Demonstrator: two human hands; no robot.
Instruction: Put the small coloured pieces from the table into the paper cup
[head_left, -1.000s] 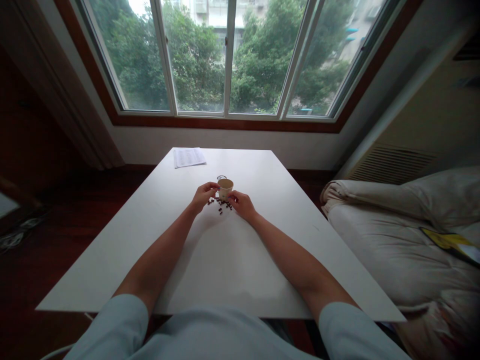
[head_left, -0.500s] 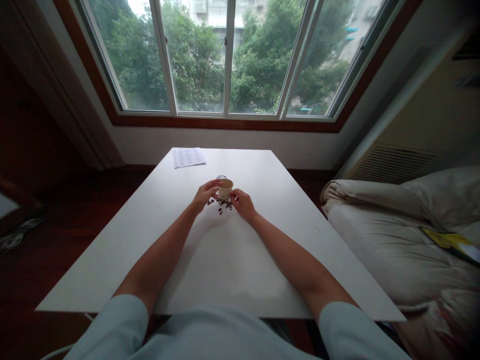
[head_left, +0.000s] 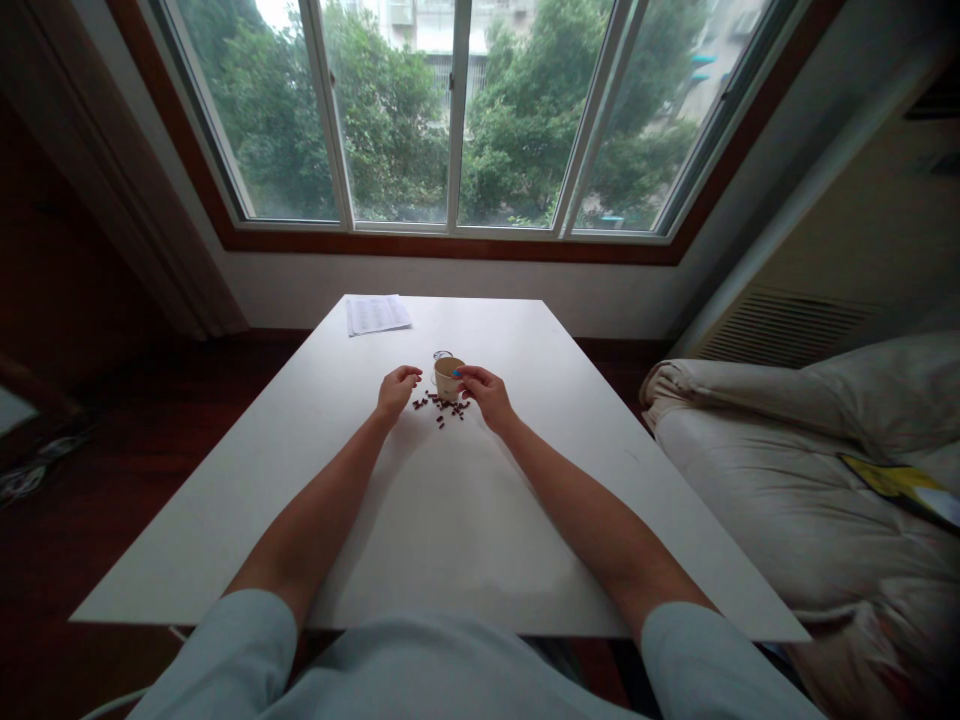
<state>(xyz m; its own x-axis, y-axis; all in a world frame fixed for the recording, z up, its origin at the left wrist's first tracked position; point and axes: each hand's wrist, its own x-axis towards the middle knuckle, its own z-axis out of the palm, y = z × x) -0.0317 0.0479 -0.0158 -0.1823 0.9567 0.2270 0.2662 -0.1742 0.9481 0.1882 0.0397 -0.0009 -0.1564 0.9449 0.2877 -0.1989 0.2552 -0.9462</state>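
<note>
A small beige paper cup stands upright near the middle of the white table. Dark brown pieces like beans lie scattered around its base on the near side. At the cup's right rim, the fingers of my right hand are pinched on a small blue piece, too small to name further. My left hand is left of the cup, apart from it, its fingers loosely bent and holding nothing visible. Right behind the cup shows a thin dark loop, mostly hidden.
Printed paper sheets lie at the table's far left corner. The white table reaches toward a wide window. On the right is a padded beige seat with a yellow and black item on it.
My left hand has come off the cup and moved left. My right hand has risen from the cup's lower side to its rim, and the blue piece now shows at its fingertips.
</note>
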